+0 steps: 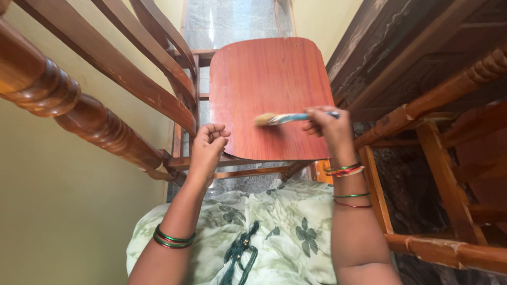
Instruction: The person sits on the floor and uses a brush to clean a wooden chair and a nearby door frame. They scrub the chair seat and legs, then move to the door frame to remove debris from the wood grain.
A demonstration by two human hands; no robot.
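Right hand (323, 125) gripping paintbrush (288, 118) across chair seat (264, 79)

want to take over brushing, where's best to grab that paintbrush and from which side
Grip the paintbrush by its blue handle, coming from the right, where the right hand holds it. It lies roughly level over the chair seat, bristles pointing left.

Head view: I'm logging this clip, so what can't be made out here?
- Brush: blurred in the head view; handle end hidden in the right hand.
- Left hand: curled in a fist; whether it holds anything is hidden by the fingers.
- Chair seat: underside and legs hidden beneath it.
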